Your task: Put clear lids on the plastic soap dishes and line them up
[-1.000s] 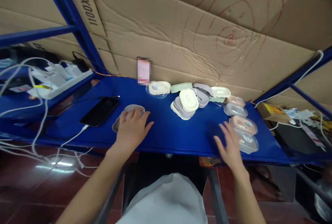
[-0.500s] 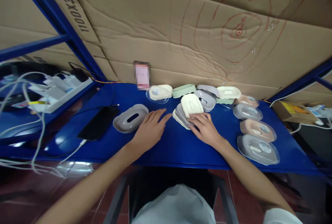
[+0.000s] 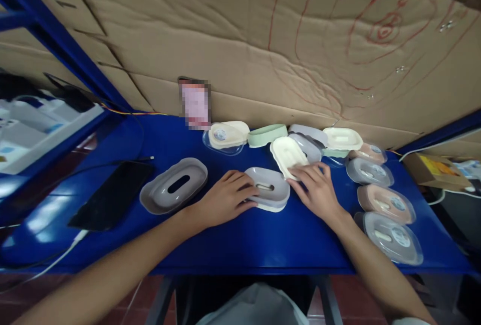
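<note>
My left hand (image 3: 230, 195) is closed on the left end of a grey soap dish (image 3: 276, 184) with a slot in its floor. This dish rests on a cream dish (image 3: 273, 208), whose rim shows along the near side. My right hand (image 3: 316, 184) grips the near end of another cream soap dish (image 3: 288, 152), tilted beside the grey one, with the thumb at its edge. A larger grey soap dish (image 3: 150, 197) with an open slot lies to the left of my left hand.
Along the cardboard wall stand a cream dish (image 3: 235, 132) on a clear lid, a green dish (image 3: 267, 136) and others. Several clear-lidded soap boxes (image 3: 394, 237) line the right side. A cabled black phone (image 3: 110, 197) lies left; a pixelated upright screen (image 3: 195, 104) stands behind.
My right hand has shifted the top cream dish off the stack to the right. My left hand has moved from free space onto the grey dish, now turned lengthwise. The camera view has shifted.
</note>
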### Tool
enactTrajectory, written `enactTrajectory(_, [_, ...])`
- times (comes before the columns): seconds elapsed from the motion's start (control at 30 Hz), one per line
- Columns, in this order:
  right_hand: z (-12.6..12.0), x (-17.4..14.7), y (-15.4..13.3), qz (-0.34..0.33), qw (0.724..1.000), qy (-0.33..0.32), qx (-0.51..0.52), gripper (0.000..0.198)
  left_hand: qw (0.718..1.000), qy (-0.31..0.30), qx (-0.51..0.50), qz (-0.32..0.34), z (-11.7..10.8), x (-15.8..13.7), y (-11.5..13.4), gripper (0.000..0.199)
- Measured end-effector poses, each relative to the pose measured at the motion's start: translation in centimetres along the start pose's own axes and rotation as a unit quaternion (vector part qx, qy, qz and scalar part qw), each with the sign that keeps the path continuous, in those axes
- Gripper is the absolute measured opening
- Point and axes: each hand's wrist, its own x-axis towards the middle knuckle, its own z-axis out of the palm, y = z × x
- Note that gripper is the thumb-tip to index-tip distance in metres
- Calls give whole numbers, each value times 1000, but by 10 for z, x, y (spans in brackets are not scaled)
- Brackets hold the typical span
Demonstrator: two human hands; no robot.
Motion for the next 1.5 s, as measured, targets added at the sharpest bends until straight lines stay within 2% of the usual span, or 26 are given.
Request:
enactTrajectory(0.17, [-13,-10,-3,27,989,126,66,25,997,45,16,-67,-1,-2,-6,15])
enactTrajectory(0.27, [-13,-18,0,37,983,151,102,25,993,73,28,-88,-1,-1,-10,19])
enactTrajectory(0.43, [-5,-25,0,22,983,126,133,28,994,72,36,-79,0,0,-5,32])
enactTrajectory(0.57, [1,-26,-1,28,984,111,134,26,994,73,65,-42,-3,-3,8,22])
enactTrajectory(0.67, [4,-27,1,27,985,100,136,17,995,15,100,8,-7,-3,18,9])
enactTrajectory(0.8, [7,-29,2,25,989,53,135,29,990,-37,138,12,-10,-2,25,17])
enactTrajectory(0.97, [9,-25,-6,0,992,-10,124,24,993,-72,88,10,-11,-6,24,20])
enactTrajectory(1.1, [8,-19,-9,-20,993,-1,120,19,989,-142,42,8,-21,-13,17,21])
enactTrajectory(1.2, [6,-17,-9,-18,992,12,123,17,984,-172,24,-33,-38,-18,10,29])
enactTrajectory(1.33, [6,-18,-10,-18,992,17,124,17,980,-160,80,-84,-58,-20,4,41])
enactTrajectory(1.43, [5,-17,-13,-24,992,21,126,18,977,-123,158,-75,-61,-14,6,44])
enactTrajectory(1.5, [4,-16,-15,-29,991,28,131,19,973,-89,202,-67,-59,-7,9,36])
